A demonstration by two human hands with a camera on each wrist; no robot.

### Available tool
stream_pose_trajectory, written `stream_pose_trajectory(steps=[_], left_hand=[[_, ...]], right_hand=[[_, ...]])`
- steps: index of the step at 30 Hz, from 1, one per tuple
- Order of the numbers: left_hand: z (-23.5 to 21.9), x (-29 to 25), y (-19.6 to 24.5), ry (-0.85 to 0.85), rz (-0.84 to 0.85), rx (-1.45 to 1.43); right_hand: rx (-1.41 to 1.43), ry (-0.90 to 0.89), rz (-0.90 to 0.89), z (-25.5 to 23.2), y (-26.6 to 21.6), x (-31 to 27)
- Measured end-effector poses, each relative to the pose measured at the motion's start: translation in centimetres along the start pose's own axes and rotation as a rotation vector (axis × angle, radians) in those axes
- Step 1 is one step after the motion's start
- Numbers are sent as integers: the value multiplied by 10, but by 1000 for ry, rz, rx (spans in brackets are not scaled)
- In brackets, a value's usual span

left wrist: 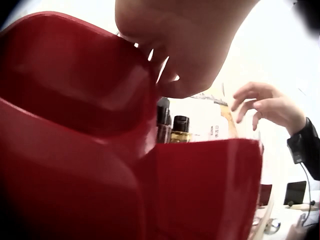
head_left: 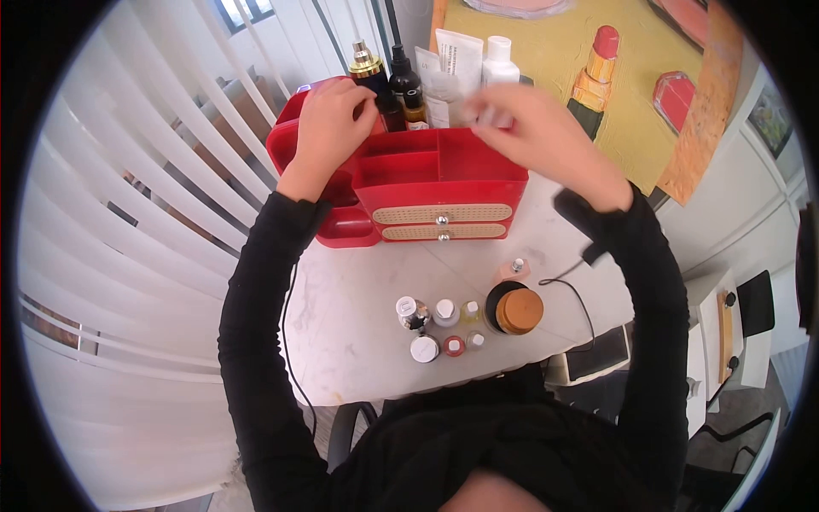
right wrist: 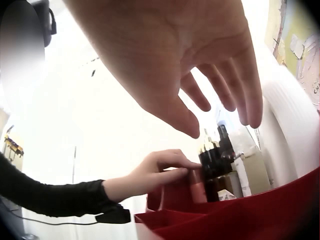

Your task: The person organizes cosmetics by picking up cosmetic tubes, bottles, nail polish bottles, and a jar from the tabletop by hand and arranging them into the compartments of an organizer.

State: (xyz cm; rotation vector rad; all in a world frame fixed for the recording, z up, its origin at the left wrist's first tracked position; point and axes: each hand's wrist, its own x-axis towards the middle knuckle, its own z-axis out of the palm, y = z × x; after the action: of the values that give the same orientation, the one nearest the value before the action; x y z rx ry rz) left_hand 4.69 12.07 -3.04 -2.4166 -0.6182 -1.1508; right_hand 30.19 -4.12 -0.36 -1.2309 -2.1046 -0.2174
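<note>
A red organizer (head_left: 444,175) with two beige drawers stands at the back of the white table (head_left: 358,341). Dark bottles, white tubes (head_left: 459,60) and a white bottle (head_left: 499,61) stand in its rear compartments. My left hand (head_left: 328,128) reaches over the organizer's left corner and pinches a dark bottle (head_left: 390,107) among them; the right wrist view shows the left hand's fingertips (right wrist: 192,165) on that dark bottle (right wrist: 212,160). My right hand (head_left: 529,128) hovers over the rear right, blurred, and the right hand (right wrist: 190,60) has its fingers spread, holding nothing.
Several small bottles (head_left: 444,314) and a jar with a brown lid (head_left: 519,311) stand near the table's front edge. A black cable (head_left: 572,286) runs off to the right. White vertical blinds (head_left: 128,213) hang at left; a lipstick painting (head_left: 597,68) leans behind.
</note>
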Motion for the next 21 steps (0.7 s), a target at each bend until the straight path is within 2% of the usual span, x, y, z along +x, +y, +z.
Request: stream_pose_trajectory(steps=[1, 3, 5, 9, 11, 15, 19, 21], left_hand=[[-1, 7, 6, 0, -1, -4], [2, 23, 29, 151, -43, -41], [16, 33, 45, 174, -8, -77], [39, 45, 68, 127, 28, 134], [45, 48, 73, -55, -73, 188], [42, 56, 78, -191, -89, 249], [55, 56, 70, -164, -45, 318], [55, 58, 72, -210, -76, 346]], right_hand=[[92, -194, 59, -13, -5, -10], [229, -540, 87, -32, -18, -30], [220, -766, -3, -26, -9, -58], [199, -723, -21, 4, 3, -107], [232, -857, 46, 15, 10, -120], [305, -708, 40, 40, 17, -138], [274, -699, 25, 41, 18, -136], [156, -752, 45, 30, 16, -128]])
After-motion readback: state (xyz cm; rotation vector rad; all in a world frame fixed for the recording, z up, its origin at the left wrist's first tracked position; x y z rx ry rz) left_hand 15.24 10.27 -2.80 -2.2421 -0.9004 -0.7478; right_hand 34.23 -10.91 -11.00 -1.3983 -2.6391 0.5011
